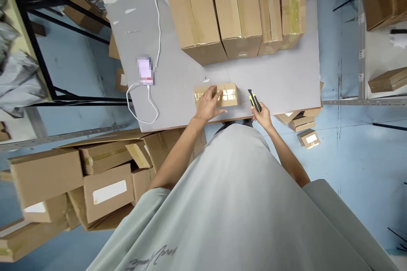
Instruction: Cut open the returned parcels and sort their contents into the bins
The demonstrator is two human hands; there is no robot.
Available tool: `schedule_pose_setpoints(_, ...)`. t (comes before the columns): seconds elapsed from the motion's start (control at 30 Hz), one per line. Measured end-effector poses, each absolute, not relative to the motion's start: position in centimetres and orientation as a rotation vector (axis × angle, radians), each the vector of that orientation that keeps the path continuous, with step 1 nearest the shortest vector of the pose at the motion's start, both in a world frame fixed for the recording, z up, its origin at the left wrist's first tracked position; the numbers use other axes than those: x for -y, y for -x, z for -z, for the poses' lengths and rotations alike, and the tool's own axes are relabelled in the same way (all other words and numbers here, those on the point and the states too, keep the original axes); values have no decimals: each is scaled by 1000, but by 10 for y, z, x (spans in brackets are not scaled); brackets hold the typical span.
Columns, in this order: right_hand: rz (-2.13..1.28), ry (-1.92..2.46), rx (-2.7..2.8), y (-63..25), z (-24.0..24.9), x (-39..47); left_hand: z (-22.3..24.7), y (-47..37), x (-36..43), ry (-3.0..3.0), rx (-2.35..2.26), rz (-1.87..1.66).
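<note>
A small brown box (pixel 230 95) with shiny tape along its top lies near the front edge of the grey table (pixel 181 112). Resting on the left part of this box is my left hand (pixel 208 105), its fingers spread and its thumb stretched toward the right. My right hand (pixel 262 116) is wrapped round a black and yellow box cutter (pixel 254 100) at the table's front edge, to the right of the box. The cutter points up and to the left, apart from the box. Whether its blade is out is too small to tell.
Two large boxes (pixel 203 12) and two smaller ones (pixel 294 12) stand at the back of the table. A phone (pixel 146 70) with a white cable lies left. Many cartons (pixel 108 190) are piled at lower left; a few small boxes (pixel 309 139) lie on the floor at right.
</note>
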State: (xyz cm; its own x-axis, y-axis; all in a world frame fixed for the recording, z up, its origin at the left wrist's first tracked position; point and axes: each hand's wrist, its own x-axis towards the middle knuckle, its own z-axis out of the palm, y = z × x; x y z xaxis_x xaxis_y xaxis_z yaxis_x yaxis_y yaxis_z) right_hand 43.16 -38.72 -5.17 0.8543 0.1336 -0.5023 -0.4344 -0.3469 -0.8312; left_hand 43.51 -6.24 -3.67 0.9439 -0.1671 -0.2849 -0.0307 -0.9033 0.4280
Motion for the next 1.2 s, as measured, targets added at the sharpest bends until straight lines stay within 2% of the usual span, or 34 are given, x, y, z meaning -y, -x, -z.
schedule_pose_setpoints(0.2,-522,2307,308,-485,27,340,20,-407,45,-2711,20,466)
schedule_pose_setpoints(0.37,-725,2619,805,-520,5,304,21,-412,45,-2696,91,475)
schedule_pose_setpoints(0.5,-747,2730,976,-535,-1,288,22,-409,48,-2688,107,456)
schedule_pose_setpoints(0.83,-835,2903,979,-533,-14,269,24,-428,57,-2714,122,441)
schedule_pose_setpoints(1.2,-702,2824,561,-575,-5,278,23,-409,52,-2715,130,368)
